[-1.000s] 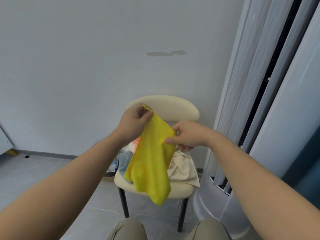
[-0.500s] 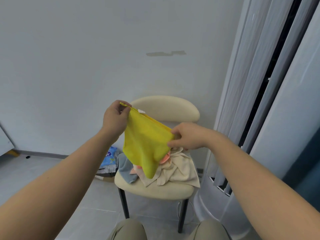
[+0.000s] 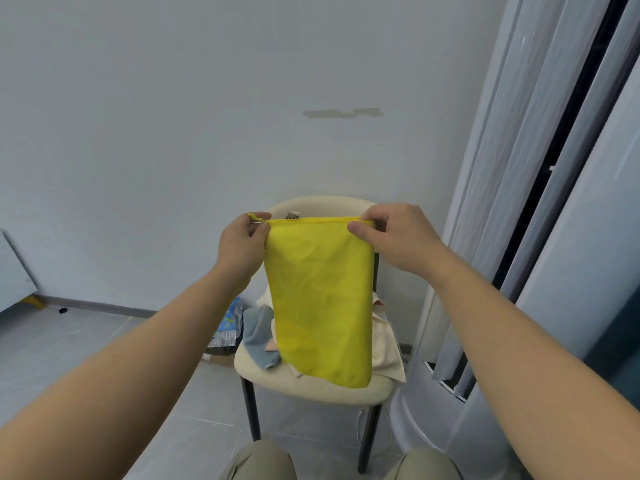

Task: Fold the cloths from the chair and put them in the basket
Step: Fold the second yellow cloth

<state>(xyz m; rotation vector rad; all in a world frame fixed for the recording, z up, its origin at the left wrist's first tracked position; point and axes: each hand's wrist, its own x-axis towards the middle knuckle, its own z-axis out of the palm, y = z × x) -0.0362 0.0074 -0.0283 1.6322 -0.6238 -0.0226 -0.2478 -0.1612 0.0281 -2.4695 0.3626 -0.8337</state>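
Yellow cloth [image 3: 320, 299]: held up in the centre of the frame. The top hem is stretched level between both hands, and the rest hangs as a tall, nearly smooth rectangle with faint creases, in front of the chair's back and seat.
Left hand [image 3: 242, 244]: the top left corner is pinched between the thumb and curled fingers [image 3: 258, 216]. A small tip of cloth sticks out beyond them.
Right hand [image 3: 398, 237]: the top right corner is pinched by the thumb [image 3: 360, 232] against fingers curled over the hem.
Chair [image 3: 311, 391]: cream with dark legs, seen at lower centre.
Seat: a cream cloth [image 3: 384, 351] and a blue-grey cloth [image 3: 258, 337] are heaped here, partly hidden behind the yellow cloth.
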